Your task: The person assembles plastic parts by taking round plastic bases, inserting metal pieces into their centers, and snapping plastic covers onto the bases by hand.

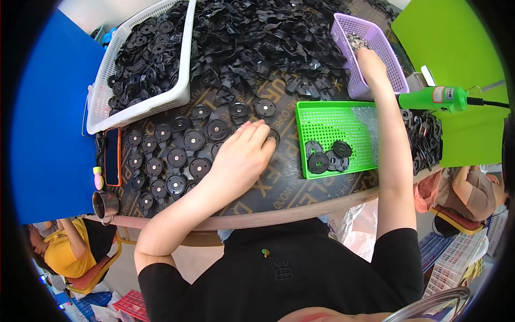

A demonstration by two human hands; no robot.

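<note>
My left hand (242,154) is over several rows of black discs (193,140), most with a small metal-coloured centre, laid out on the dark board. Its bent fingers close at the edge of one black disc (275,135), which they partly cover. At the far right, my right hand (371,65) reaches down into a purple perforated basket (394,60) holding small shiny metal pieces (355,41). Those fingers are curled down among the pieces. Their tips are hidden, so what they grip does not show.
A white basket (185,80) full of black discs stands at the far left, beside a big heap of black parts (257,40). The green tray (343,110) holds several discs. Nearby are a green corded tool (432,99), a phone (112,155) and a metal cup (105,205).
</note>
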